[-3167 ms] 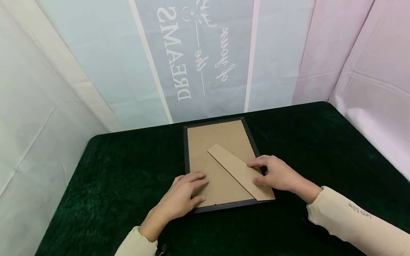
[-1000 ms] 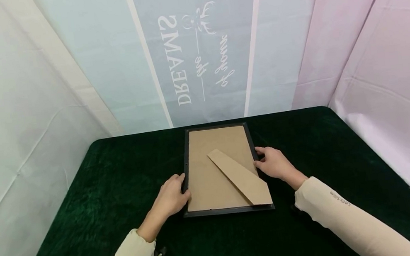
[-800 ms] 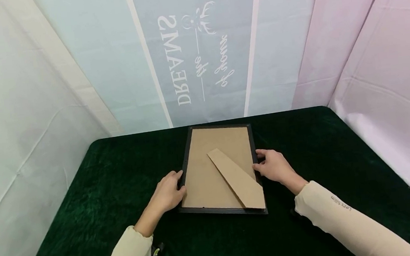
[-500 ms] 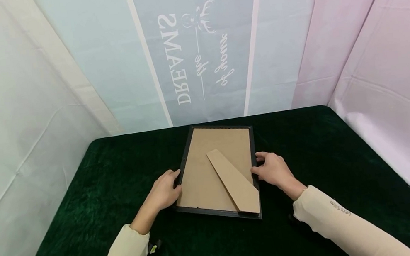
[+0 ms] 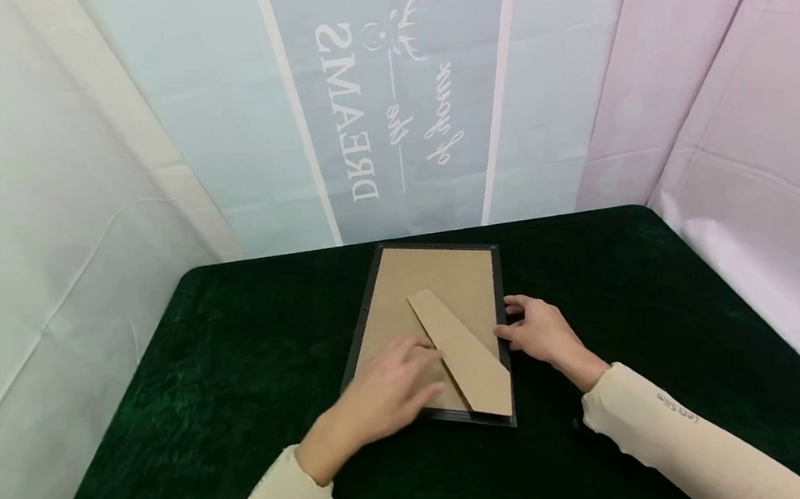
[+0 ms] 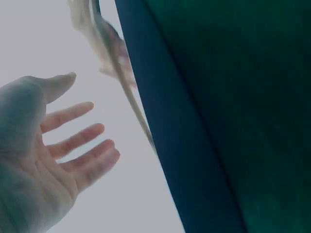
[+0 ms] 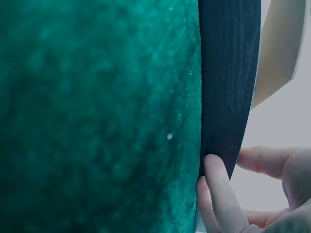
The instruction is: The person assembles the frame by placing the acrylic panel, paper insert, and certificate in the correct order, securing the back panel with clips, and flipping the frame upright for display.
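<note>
A picture frame lies face down, slightly turned, its black border around a brown backing board. Across the board slants a flat tan easel leg, its wide end at the near right corner. My left hand is over the lower left of the board, fingertips close to the leg's left edge. In the left wrist view this hand has its fingers spread and holds nothing. My right hand grips the right border; the right wrist view shows fingers on the outer side and the thumb over the top.
Dark green velvet cloth covers the table under the frame. A pale printed curtain hangs behind the far edge, with white cloth on the left and pinkish cloth on the right.
Both hands gripped the frame's sides and turned it clockwise, its near end swinging left. My left hand has since let go of the left border and moved right over the board.
</note>
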`<act>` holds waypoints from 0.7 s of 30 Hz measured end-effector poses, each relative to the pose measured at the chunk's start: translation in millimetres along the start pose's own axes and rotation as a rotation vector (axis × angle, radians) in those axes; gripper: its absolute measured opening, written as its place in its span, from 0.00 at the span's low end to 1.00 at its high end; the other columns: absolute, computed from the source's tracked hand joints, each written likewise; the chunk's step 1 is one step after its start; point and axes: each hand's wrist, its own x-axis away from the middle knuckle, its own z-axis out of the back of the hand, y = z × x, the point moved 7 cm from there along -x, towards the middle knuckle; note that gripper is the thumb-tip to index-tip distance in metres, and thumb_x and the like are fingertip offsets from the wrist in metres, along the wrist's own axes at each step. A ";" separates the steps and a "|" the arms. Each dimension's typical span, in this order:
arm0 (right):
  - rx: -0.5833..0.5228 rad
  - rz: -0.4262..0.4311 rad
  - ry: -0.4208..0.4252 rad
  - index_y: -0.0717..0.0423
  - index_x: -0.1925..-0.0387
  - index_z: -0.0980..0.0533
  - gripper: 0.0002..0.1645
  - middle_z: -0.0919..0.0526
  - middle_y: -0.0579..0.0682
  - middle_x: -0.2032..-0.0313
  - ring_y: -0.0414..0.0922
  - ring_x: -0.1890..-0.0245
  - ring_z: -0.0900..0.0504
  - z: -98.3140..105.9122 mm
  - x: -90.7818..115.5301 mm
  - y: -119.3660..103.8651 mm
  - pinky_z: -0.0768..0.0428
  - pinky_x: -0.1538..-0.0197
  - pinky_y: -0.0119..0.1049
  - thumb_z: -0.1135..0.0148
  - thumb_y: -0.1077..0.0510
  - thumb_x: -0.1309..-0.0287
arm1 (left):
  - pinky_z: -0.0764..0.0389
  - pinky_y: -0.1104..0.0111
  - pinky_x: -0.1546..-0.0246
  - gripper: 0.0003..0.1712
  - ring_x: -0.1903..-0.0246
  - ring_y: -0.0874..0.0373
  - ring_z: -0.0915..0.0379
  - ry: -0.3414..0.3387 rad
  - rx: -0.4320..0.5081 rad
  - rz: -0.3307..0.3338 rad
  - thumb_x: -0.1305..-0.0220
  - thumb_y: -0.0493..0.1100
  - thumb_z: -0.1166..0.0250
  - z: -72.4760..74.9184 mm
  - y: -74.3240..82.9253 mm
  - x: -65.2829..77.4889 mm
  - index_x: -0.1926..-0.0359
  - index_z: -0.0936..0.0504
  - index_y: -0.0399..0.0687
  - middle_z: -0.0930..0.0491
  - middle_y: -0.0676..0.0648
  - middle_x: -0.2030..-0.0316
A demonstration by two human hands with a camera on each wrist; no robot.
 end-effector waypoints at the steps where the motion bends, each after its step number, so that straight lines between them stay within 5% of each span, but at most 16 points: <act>1: 0.003 0.001 -0.002 0.61 0.27 0.42 0.41 0.31 0.67 0.34 0.44 0.63 0.12 -0.3 0.3 -0.1 0.14 0.57 0.41 0.37 0.54 0.35 | 0.22 0.61 0.43 0.24 0.42 0.57 0.27 -0.013 -0.005 -0.051 0.31 0.57 0.38 -3.3 10.4 -1.9 0.39 0.22 0.55 0.27 0.48 0.39; 6: 0.000 0.006 -0.007 0.61 0.27 0.42 0.41 0.31 0.67 0.33 0.46 0.60 0.12 -1.2 0.1 0.8 0.14 0.57 0.41 0.38 0.54 0.34 | 0.22 0.68 0.43 0.25 0.43 0.59 0.28 -0.013 -0.100 -0.194 0.30 0.62 0.42 -19.0 40.0 -9.2 0.40 0.22 0.57 0.26 0.51 0.41; 12: 0.000 0.016 -0.011 0.62 0.26 0.43 0.41 0.31 0.67 0.33 0.47 0.59 0.13 -0.9 -0.7 1.9 0.14 0.57 0.41 0.38 0.53 0.34 | 0.23 0.69 0.42 0.23 0.44 0.60 0.29 -0.016 -0.119 -0.185 0.30 0.61 0.41 -27.2 44.6 -13.9 0.42 0.20 0.57 0.25 0.52 0.43; 21: 0.008 0.017 -0.014 0.61 0.26 0.42 0.41 0.31 0.67 0.33 0.46 0.60 0.12 0.5 0.0 2.4 0.14 0.56 0.42 0.38 0.53 0.34 | 0.23 0.68 0.42 0.23 0.44 0.61 0.28 0.000 -0.067 -0.157 0.27 0.61 0.47 -20.7 42.9 -15.1 0.42 0.20 0.56 0.24 0.54 0.44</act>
